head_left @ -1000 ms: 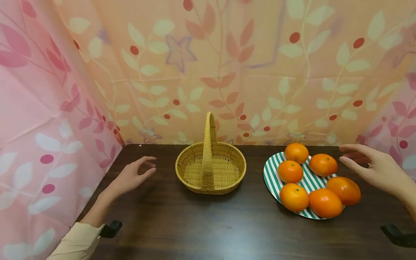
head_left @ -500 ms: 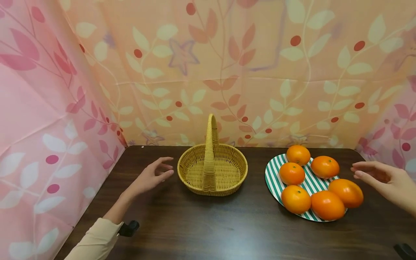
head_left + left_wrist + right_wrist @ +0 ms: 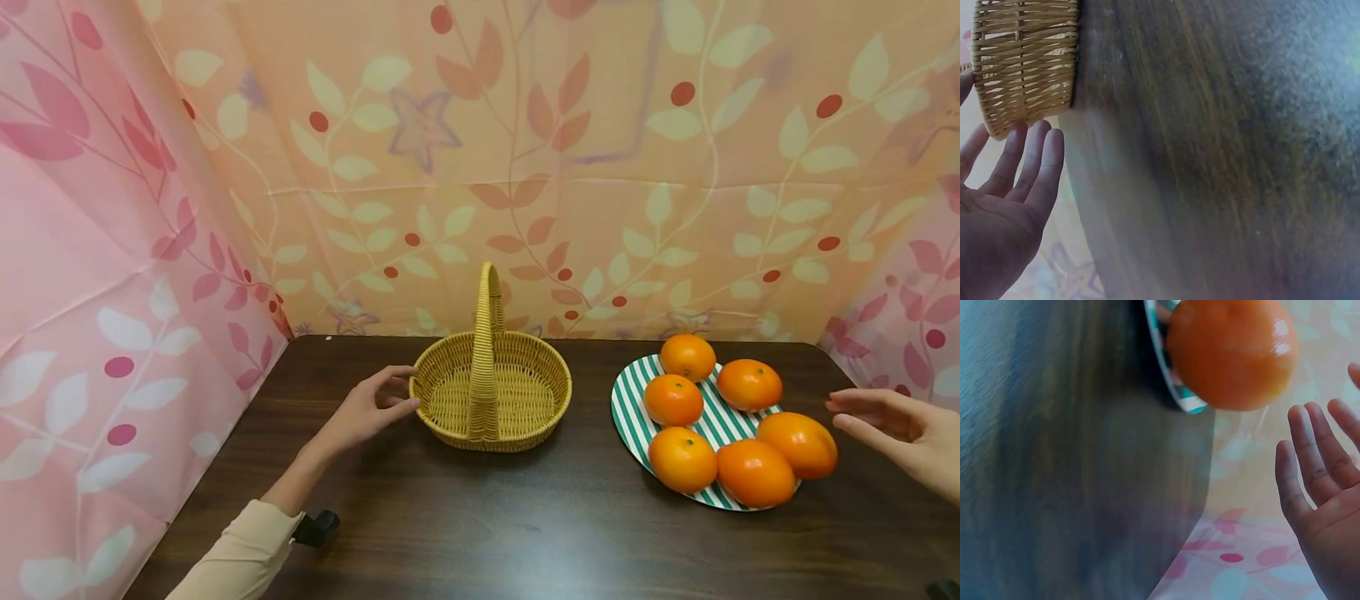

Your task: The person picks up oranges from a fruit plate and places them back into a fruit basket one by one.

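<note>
A yellow wicker basket with a tall arched handle stands in the middle of the table. My left hand is at its left side, fingertips right at the rim and fingers loosely extended. The left wrist view shows the same hand spread beside the woven wall of the basket. On the right, several shiny orange fruits lie on a green-and-white striped plate. My right hand hovers to the right of the plate, holding nothing. Its relaxed fingers are apart from the nearest fruit.
The dark wooden table ends at the back against a floral curtain. Another pink curtain hangs along the left side. A black wrist mount sits by the left sleeve.
My left hand has moved right, up to the basket's rim. The right hand has drawn slightly right and down, away from the plate. Basket and fruits keep their places on the table.
</note>
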`<action>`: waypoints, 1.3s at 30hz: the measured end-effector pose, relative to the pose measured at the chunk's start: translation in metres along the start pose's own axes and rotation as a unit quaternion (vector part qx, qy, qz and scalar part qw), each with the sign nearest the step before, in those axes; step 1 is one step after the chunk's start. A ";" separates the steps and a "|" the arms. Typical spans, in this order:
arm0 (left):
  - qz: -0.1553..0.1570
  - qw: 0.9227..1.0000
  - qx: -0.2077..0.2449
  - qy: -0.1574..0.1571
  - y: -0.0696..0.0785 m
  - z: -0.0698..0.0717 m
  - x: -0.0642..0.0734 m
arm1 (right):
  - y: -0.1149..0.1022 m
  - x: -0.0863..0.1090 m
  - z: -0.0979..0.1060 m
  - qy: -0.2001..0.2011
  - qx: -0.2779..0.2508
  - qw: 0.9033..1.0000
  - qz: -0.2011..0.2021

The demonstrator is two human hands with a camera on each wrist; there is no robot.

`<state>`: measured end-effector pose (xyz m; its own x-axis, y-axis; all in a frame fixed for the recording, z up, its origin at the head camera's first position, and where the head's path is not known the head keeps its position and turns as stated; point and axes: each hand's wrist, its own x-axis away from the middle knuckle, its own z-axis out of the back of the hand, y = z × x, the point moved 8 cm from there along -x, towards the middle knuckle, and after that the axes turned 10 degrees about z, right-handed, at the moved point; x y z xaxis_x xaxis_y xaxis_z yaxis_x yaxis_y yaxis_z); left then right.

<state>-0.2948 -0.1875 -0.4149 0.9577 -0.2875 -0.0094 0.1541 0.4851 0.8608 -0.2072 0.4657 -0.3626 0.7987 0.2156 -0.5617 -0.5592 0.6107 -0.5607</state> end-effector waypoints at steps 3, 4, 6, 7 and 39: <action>0.003 1.000 -0.002 -0.001 0.000 0.000 0.000 | 0.002 0.005 -0.003 -0.009 -0.007 1.000 0.012; 0.004 1.000 -0.003 -0.002 0.000 0.000 0.000 | 0.003 0.007 -0.004 -0.015 -0.017 1.000 0.019; 0.006 1.000 -0.006 0.000 0.000 0.001 0.000 | 0.006 0.010 -0.008 -0.024 -0.028 0.999 0.022; 0.007 1.000 -0.009 0.001 -0.001 0.002 0.000 | 0.007 0.011 -0.009 -0.029 -0.033 0.999 0.022; 0.021 1.000 -0.003 -0.001 0.000 0.000 0.004 | 0.031 0.028 -0.039 -0.129 -0.064 0.989 -0.042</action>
<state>-0.2913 -0.1886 -0.4150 0.9628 -0.2686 0.0275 0.1154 0.5015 0.8574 -0.2112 0.4611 -0.4192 0.8640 0.3663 -0.3456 -0.4996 0.5371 -0.6796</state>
